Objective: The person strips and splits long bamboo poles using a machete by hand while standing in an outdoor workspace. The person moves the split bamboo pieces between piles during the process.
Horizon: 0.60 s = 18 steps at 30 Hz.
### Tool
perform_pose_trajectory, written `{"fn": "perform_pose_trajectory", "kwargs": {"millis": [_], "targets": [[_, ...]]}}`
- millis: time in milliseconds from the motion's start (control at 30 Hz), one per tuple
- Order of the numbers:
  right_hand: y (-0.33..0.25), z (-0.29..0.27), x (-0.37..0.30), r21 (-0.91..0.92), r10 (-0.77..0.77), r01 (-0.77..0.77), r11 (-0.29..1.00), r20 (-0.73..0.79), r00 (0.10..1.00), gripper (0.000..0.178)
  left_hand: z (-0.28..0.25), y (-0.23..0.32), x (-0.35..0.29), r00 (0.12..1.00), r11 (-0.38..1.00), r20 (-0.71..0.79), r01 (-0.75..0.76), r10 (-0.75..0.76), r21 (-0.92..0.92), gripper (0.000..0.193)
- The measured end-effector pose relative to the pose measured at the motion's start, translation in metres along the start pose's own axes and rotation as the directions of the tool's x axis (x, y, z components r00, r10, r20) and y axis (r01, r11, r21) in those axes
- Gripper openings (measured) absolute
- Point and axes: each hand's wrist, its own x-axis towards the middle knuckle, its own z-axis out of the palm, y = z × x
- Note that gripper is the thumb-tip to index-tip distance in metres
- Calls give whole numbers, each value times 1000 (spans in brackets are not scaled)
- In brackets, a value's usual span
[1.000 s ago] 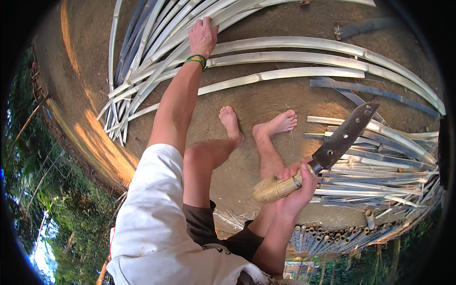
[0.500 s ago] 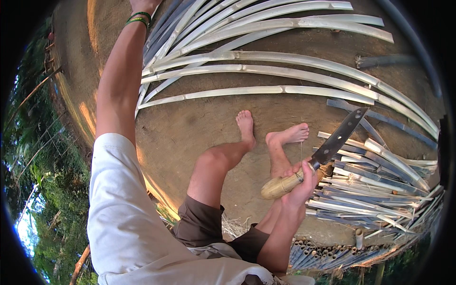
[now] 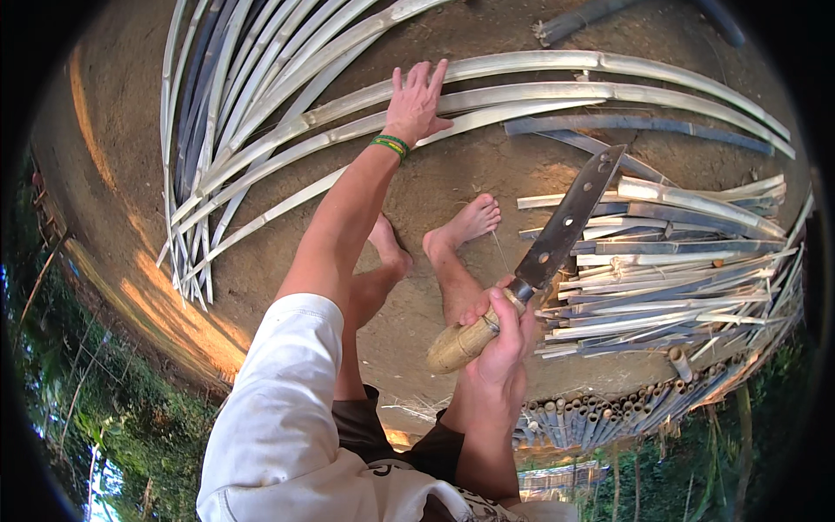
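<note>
My right hand (image 3: 503,335) is closed around the pale bamboo handle of a large knife (image 3: 564,228). Its broad dark blade has several holes and points up and to the right. My left hand (image 3: 416,106), a green and yellow band on its wrist, reaches forward with spread fingers and thumb. It is over the long split bamboo strips (image 3: 522,63) that curve across the ground; whether it presses on them I cannot tell. The nearest pale strip (image 3: 300,198) passes behind my left wrist.
Shorter bamboo splits (image 3: 670,261) lie heaped at the right. Behind them are stacked bamboo poles (image 3: 591,422) with their cut ends showing. Long strips fan out at the far left (image 3: 204,113). A dark bamboo pole (image 3: 583,22) lies at the far side. My bare feet stand on the earth floor.
My left hand has come from the far left edge to the right, onto the middle strips. The view has shifted, and the knife stays in my right hand. The nearest strip now lies at a steeper slant.
</note>
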Motion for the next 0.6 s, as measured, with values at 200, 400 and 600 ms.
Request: {"fn": "perform_pose_trajectory", "kwargs": {"millis": [200, 400, 600], "targets": [[-8, -15, 3, 40, -40, 41, 998, -6, 999, 21, 3, 11, 21, 997, 998, 77, 30, -25, -62, 98], [-3, -24, -1, 22, -50, 49, 999, 20, 999, 21, 13, -6, 26, 973, 978, 227, 89, -45, -188, 69], [4, -26, -5, 6, -71, 71, 997, 14, 997, 21, -12, 6, 7, 990, 941, 105, -54, 94, -333, 56]]}}
